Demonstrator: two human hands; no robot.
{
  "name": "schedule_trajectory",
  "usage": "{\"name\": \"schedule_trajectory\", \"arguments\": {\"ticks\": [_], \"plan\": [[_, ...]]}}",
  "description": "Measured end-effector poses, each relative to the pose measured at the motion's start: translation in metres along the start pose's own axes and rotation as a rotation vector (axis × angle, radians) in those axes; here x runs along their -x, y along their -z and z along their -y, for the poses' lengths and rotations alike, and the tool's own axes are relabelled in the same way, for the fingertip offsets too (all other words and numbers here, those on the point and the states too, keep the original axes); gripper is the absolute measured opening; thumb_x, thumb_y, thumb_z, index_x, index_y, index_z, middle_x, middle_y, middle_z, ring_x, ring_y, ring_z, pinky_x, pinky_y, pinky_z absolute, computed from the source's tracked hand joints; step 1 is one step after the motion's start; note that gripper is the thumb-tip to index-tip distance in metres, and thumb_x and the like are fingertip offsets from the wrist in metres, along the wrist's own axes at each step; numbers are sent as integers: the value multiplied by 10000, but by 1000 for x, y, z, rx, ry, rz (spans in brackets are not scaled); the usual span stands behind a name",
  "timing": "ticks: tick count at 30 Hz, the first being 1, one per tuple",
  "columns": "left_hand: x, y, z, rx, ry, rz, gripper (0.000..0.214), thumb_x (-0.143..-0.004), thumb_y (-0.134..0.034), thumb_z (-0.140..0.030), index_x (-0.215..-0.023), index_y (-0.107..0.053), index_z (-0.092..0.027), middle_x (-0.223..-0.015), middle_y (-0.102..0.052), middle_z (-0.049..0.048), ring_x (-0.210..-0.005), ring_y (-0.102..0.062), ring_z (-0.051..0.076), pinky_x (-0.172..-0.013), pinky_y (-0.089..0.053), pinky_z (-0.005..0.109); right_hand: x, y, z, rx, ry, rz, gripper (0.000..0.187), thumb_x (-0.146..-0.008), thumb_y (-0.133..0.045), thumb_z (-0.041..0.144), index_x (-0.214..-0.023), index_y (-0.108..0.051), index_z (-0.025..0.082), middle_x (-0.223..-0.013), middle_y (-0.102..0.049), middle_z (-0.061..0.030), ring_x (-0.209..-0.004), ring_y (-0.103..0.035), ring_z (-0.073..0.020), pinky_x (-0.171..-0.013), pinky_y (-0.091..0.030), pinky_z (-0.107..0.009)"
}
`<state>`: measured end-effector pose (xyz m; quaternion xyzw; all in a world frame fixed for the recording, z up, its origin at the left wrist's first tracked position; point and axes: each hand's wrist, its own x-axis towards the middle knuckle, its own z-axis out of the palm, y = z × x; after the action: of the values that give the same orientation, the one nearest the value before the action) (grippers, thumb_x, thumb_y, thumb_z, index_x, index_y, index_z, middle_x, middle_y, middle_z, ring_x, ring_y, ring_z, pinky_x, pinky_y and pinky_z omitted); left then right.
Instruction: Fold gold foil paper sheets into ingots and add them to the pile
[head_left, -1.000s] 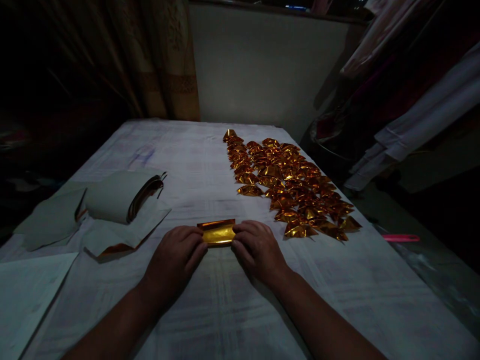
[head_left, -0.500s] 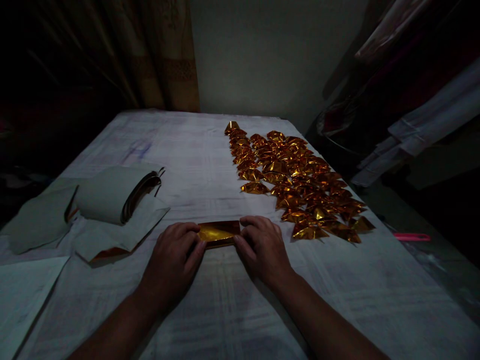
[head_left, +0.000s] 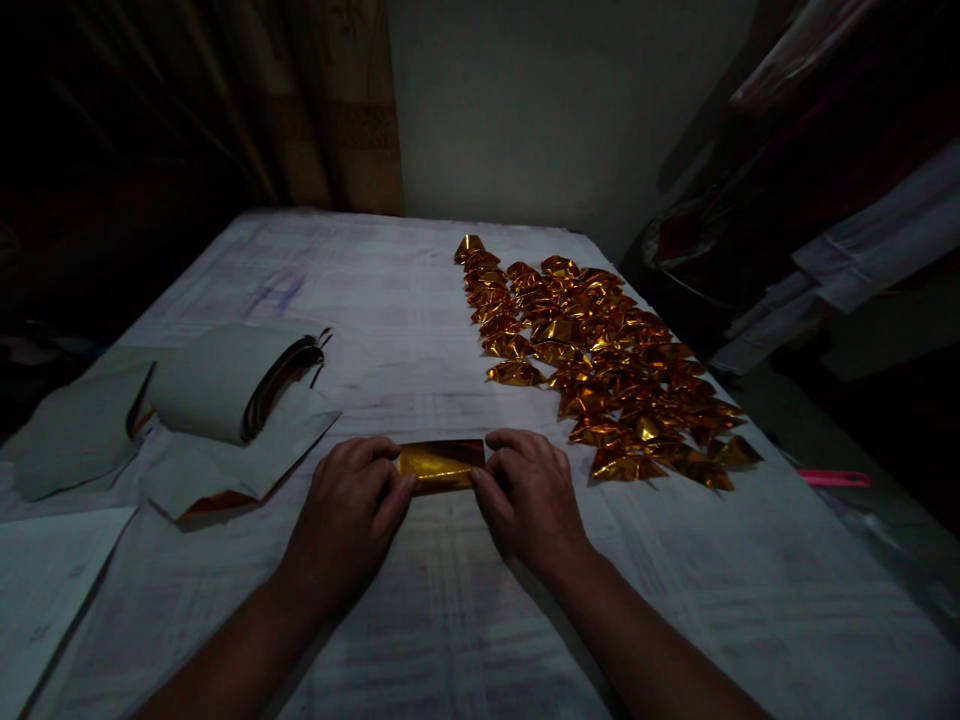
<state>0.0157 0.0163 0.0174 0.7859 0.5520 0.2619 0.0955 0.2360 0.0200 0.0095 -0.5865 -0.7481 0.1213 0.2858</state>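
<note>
A strip of folded gold foil paper (head_left: pixel 441 462) lies flat on the cloth-covered table (head_left: pixel 450 610), between my two hands. My left hand (head_left: pixel 349 505) pinches its left end, thumb at the near edge and fingers at the far side. At the opposite end, my right hand (head_left: pixel 531 495) grips the paper in the same way. To the right and beyond it spread many folded gold foil pieces (head_left: pixel 555 335), boat-like with pointed ends, in rough overlapping rows.
On the left lie a curled stack of grey-backed paper (head_left: pixel 206 385) and a loose sheet (head_left: pixel 225 480) with an orange edge. A white sheet (head_left: pixel 52 580) sits at the near left. Beyond the right edge are a pink handle (head_left: pixel 834 478) and hanging cloth (head_left: pixel 885 230).
The gold foil paper now lies flatter, with the ridge along its near side less visible. Both hands keep their hold at its ends. The view has shifted slightly.
</note>
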Motion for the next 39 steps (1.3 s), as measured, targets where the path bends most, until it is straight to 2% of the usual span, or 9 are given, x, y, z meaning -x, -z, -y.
{"name": "schedule_trajectory", "arguments": {"ticks": [24, 26, 29, 31, 33, 35, 39], "plan": [[-3, -1, -6, -117, -6, 35, 273, -947, -528, -308, -704, -591, -201, -1011, -672, 102, -998, -606, 295, -881, -485, 480, 2, -3, 2, 37, 3, -16, 197, -936, -603, 267, -746, -573, 228, -1136, -691, -84, -1097, -578, -275, -908, -392, -434], [-2, -1, -5, -130, -12, 38, 271, -951, -527, -309, -709, -583, -201, -1012, -668, 103, -1001, -604, 297, -873, -483, 475, 2, -3, 2, 40, -3, -13, 159, -932, -603, 267, -779, -583, 230, -1151, -686, -87, -1109, -573, -277, -914, -394, -431], [-1, -2, -4, -145, -3, 30, 211, -949, -535, -298, -772, -591, -198, -1006, -658, 105, -991, -601, 295, -860, -485, 463, 2, -4, 2, 39, -13, -12, 29, -916, -619, 253, -932, -611, 230, -1163, -680, -87, -1112, -570, -276, -923, -393, -427], [0, -2, -5, -159, -7, 6, 140, -950, -533, -276, -890, -623, -188, -1029, -650, 110, -975, -600, 290, -846, -489, 452, 2, -4, 1, 38, -3, -5, 89, -913, -623, 230, -1001, -613, 233, -1175, -678, -80, -1122, -565, -273, -934, -386, -427], [1, -3, -8, -175, -67, -34, 157, -961, -522, -256, -1017, -655, -197, -1091, -642, 114, -986, -596, 285, -847, -488, 440, 2, -4, 1, 41, 17, 12, 75, -918, -623, 207, -984, -623, 244, -1200, -671, -68, -1146, -556, -268, -948, -376, -428], [0, -3, -11, -189, -183, -47, 189, -969, -535, -251, -1078, -689, -249, -1138, -639, 99, -1019, -590, 278, -886, -472, 444, 1, -4, 1, 41, 26, 30, 59, -922, -625, 194, -942, -634, 249, -1223, -664, -58, -1167, -548, -262, -962, -371, -428], [-1, -3, -17, -250, -332, 17, 267, -931, -640, -216, -1144, -705, -364, -1234, -638, 64, -1119, -576, 279, -1025, -385, 525, 0, -4, 2, 39, 19, 32, 48, -916, -631, 188, -903, -636, 234, -1215, -668, -69, -1174, -545, -263, -969, -377, -431]]}}
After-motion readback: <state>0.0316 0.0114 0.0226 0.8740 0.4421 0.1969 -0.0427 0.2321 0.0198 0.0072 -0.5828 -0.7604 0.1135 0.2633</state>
